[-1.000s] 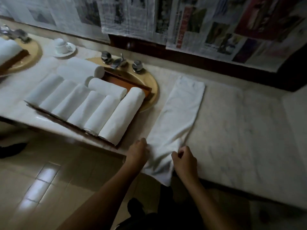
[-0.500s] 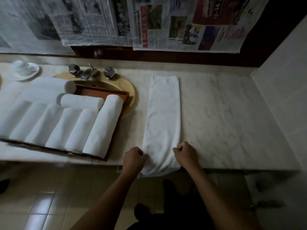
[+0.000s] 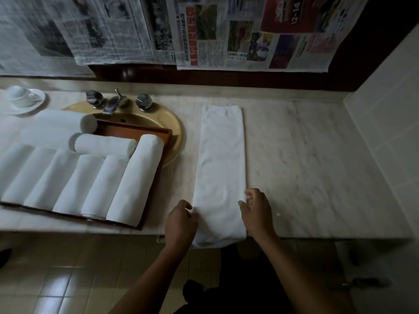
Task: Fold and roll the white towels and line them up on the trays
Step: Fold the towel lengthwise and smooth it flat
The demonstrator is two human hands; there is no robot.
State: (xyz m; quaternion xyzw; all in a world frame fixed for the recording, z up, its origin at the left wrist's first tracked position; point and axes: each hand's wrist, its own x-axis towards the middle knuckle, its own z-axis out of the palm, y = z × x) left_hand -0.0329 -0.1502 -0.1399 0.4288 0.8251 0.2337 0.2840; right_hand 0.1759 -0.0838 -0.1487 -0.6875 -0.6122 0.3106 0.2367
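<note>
A white towel [image 3: 221,164], folded into a long narrow strip, lies on the marble counter [image 3: 306,166] with its near end hanging slightly over the front edge. My left hand [image 3: 181,223] is at the strip's left edge near the front, its curled fingers pinching the cloth. On the right edge, my right hand [image 3: 257,211] has loosened fingers and its thumb touches the towel. To the left, a wooden tray [image 3: 145,132] holds several rolled white towels [image 3: 136,180] side by side, with one more roll [image 3: 104,143] lying across them.
The tray rests over a yellow sink [image 3: 174,134] with a chrome tap [image 3: 113,103]. More rolls [image 3: 65,121] lie behind the tray. A white cup on a saucer [image 3: 22,98] stands at the back left. Newspaper covers the wall; a tiled wall closes the right side.
The towel has been pulled straight and square to the counter edge. My right hand has loosened from a fist, and both hands sit slightly farther along the towel's edges.
</note>
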